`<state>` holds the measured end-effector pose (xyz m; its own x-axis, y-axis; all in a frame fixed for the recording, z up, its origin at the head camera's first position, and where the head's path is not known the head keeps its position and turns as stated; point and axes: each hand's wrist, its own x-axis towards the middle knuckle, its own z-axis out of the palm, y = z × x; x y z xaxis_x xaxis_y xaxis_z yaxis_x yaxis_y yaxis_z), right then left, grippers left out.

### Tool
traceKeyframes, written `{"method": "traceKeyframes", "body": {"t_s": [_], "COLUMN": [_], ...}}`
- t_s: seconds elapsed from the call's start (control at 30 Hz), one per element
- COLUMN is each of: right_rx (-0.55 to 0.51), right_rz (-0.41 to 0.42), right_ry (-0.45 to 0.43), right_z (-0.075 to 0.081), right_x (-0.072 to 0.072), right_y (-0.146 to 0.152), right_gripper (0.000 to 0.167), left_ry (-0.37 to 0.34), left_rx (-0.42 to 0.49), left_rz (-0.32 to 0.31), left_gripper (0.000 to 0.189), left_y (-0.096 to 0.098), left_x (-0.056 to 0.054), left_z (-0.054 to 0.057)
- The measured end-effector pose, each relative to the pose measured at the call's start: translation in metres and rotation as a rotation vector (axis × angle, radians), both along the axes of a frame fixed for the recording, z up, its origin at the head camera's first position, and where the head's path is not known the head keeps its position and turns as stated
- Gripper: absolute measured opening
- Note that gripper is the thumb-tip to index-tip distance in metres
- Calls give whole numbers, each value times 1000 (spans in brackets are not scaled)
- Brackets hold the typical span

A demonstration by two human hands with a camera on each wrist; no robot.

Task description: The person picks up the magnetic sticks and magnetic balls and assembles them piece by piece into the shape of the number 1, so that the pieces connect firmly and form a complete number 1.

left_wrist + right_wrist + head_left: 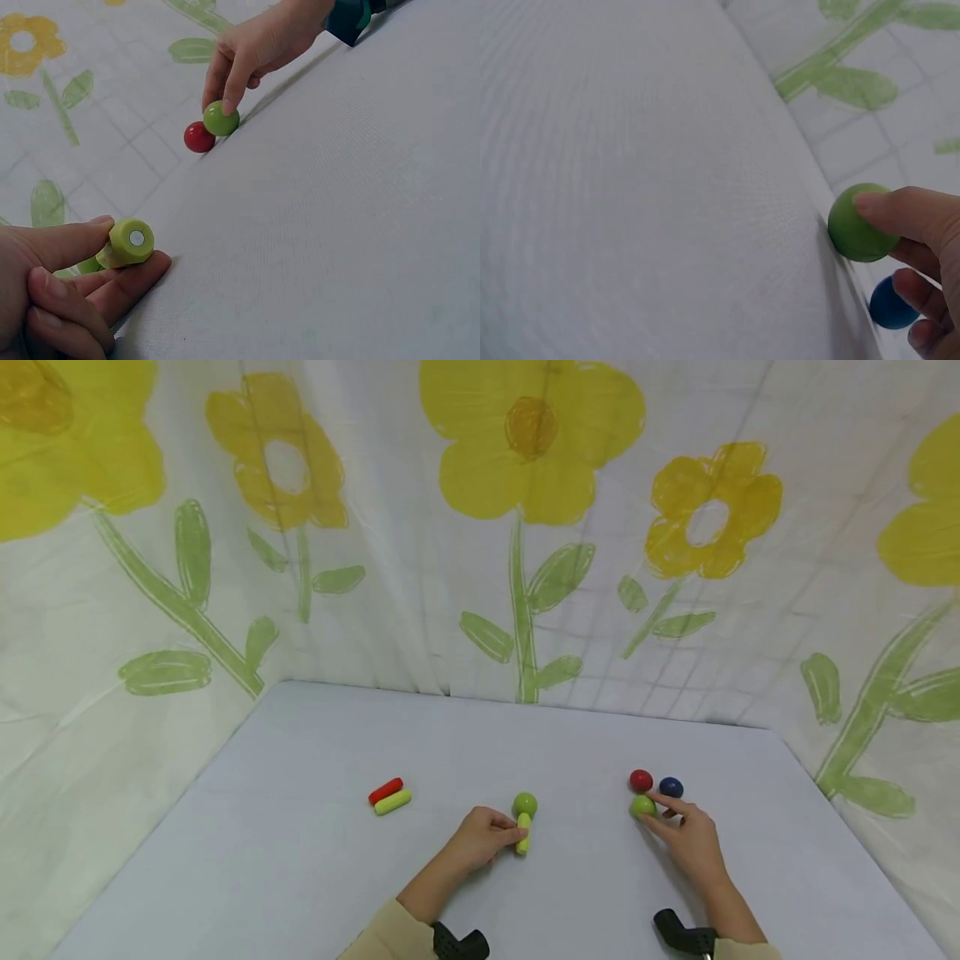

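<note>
My left hand [482,839] pinches a short yellow-green rod [522,833] between thumb and fingers; the left wrist view shows a silvery disc set in the rod's end [136,238]. A green ball [525,804] lies right at the rod's far end. Over on the right, my right hand [690,843] holds another green ball [642,807] between thumb and fingers, low over the table. Just behind that ball are a red ball [641,780] and a dark blue ball [671,787], the blue one close to the right fingers.
A red rod [386,791] and a second yellow-green rod [393,802] lie side by side left of my left hand. The white table [300,877] ends at the back against a curtain [405,610] painted with yellow flowers. Black wrist devices [459,943] sit at both cuffs.
</note>
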<state>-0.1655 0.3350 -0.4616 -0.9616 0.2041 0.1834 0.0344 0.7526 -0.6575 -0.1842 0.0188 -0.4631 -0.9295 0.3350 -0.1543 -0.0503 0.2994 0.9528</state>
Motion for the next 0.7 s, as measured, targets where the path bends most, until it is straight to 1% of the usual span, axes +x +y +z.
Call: {"method": "traceKeyframes", "body": {"t_s": [0.27, 0.53, 0.7], "right_rx": [37, 37, 55], "right_rz": [37, 29, 28], "right_ry": [25, 92, 107], "right_z": [-5, -11, -12], "right_x": [-2, -4, -4], "right_y": [-2, -8, -8], "right_gripper": [45, 44, 43], "left_ry": [-3, -8, -9], "left_rx": [-3, -14, -21], "left_rz": [-2, 5, 3], "left_gripper": [19, 20, 20], "left_y": [-1, 0, 0], "left_x": [-1, -1, -2], "left_z": [-2, -3, -4]}}
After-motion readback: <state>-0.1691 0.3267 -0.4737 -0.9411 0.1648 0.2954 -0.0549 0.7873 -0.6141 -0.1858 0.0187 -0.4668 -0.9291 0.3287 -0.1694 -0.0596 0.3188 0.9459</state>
